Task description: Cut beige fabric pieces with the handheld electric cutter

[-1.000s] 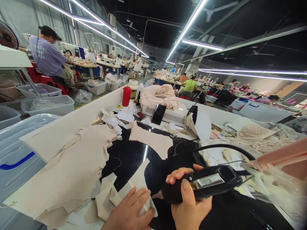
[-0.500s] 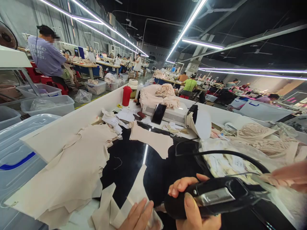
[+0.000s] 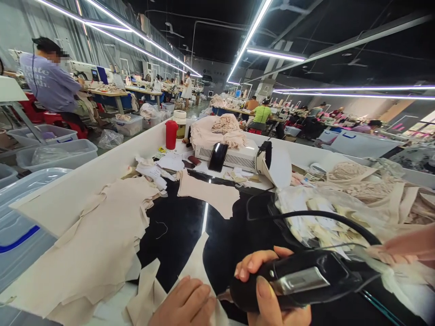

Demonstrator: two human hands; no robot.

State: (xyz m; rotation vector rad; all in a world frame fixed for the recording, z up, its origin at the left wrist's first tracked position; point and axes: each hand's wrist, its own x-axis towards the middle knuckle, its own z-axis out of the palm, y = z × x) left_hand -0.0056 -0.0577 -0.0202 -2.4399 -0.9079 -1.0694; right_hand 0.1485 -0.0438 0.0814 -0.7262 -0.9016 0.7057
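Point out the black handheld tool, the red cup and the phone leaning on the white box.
black handheld tool (image 3: 299, 278), head view, on its metal plate.
red cup (image 3: 171, 135), head view, mid-body.
phone (image 3: 217, 157), head view, centre of its dark screen.

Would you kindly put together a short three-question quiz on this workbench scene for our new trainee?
1. True or false: the right hand grips a black handheld tool with a cord.
2. What does the left hand press on? A) a beige fabric piece B) a red cup C) a phone
3. Fill in: the red cup stands near the table's ____ end, left of the white box that a phone leans on.

Key
1. True.
2. A: it rests flat on the beige fabric piece lying on the black table top.
3. Far.
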